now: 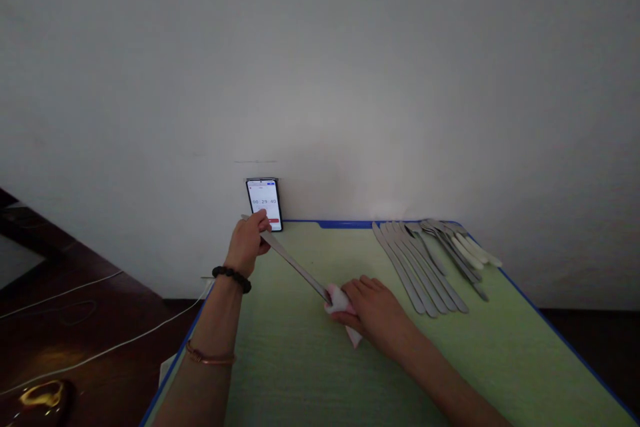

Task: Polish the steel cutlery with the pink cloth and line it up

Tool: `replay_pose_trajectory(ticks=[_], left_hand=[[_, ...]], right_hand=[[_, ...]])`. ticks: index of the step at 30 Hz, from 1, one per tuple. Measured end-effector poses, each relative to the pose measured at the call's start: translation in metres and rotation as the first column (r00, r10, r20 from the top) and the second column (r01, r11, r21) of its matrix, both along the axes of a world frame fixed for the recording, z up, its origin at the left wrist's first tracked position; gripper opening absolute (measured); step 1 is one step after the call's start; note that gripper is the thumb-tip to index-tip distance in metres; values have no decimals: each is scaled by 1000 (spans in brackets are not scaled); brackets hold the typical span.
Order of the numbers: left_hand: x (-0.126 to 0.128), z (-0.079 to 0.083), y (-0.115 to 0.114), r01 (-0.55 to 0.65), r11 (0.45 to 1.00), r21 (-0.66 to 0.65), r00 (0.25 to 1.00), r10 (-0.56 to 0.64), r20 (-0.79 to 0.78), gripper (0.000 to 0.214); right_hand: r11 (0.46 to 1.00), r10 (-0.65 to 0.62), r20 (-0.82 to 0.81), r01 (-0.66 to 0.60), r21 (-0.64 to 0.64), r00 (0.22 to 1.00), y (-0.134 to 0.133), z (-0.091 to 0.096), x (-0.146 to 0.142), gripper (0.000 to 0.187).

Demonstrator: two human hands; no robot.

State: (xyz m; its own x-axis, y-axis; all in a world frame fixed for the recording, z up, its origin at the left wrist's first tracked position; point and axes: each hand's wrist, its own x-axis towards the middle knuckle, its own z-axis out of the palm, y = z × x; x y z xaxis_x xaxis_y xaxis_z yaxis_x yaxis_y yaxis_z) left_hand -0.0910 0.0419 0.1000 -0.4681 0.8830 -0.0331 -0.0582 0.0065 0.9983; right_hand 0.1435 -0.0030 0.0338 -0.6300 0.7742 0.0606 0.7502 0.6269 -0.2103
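My left hand (249,240) is closed around one end of a long metal table knife (295,265), held slanting over the green table (310,373). My right hand (373,310) is closed on a small white-pink cloth (340,303), which is wrapped round the knife's lower end. A dark bead bracelet and a thin copper bangle sit on my left forearm.
A row of several metal knives, forks and spoons (430,263) lies at the back right of the table. A phone (265,203) with a timer screen leans against the white wall. White cables (75,320) run over the dark floor to the left.
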Motion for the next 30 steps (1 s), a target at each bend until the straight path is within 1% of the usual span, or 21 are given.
replay_pose_trajectory(ticks=[3, 7, 10, 12, 14, 16, 20, 22, 25, 27, 30], left_hand=[[5, -8, 3, 23, 1000, 7, 999, -23, 29, 34], [19, -23, 9, 71, 997, 16, 996, -72, 55, 37], [26, -32, 12, 126, 992, 27, 988, -128, 92, 36], [28, -34, 12, 165, 986, 37, 979, -169, 115, 37], [29, -33, 11, 196, 979, 49, 971, -201, 128, 38], [30, -29, 9, 214, 975, 58, 967, -220, 126, 40], [32, -18, 5, 198, 977, 83, 972, -207, 115, 41], [33, -14, 3, 175, 979, 101, 975, -187, 123, 40], [33, -9, 1, 137, 982, 126, 978, -155, 143, 37], [33, -8, 1, 123, 983, 137, 978, -144, 153, 36], [32, -8, 0, 115, 983, 144, 979, -136, 150, 37]], right_hand=[[1000, -7, -10, 7, -17, 1000, -3, -1, 3, 36], [997, -81, 11, 81, 3, 997, -5, -7, 9, 28], [989, -143, 6, 143, 36, 990, 1, -8, 24, 28], [987, -150, -19, 150, 64, 989, 7, -5, 35, 30], [983, -135, -43, 140, 119, 990, 10, -4, 44, 34], [978, -113, -82, 125, 168, 990, 10, -4, 47, 38], [976, -93, -225, 133, 173, 970, 6, -13, 40, 37], [972, -119, -327, 177, 154, 937, 5, -17, 38, 39], [965, -155, -487, 238, 112, 860, 5, -17, 40, 41], [961, -172, -547, 262, 91, 819, 5, -14, 43, 37], [957, -187, -594, 283, 71, 782, 3, -8, 46, 31]])
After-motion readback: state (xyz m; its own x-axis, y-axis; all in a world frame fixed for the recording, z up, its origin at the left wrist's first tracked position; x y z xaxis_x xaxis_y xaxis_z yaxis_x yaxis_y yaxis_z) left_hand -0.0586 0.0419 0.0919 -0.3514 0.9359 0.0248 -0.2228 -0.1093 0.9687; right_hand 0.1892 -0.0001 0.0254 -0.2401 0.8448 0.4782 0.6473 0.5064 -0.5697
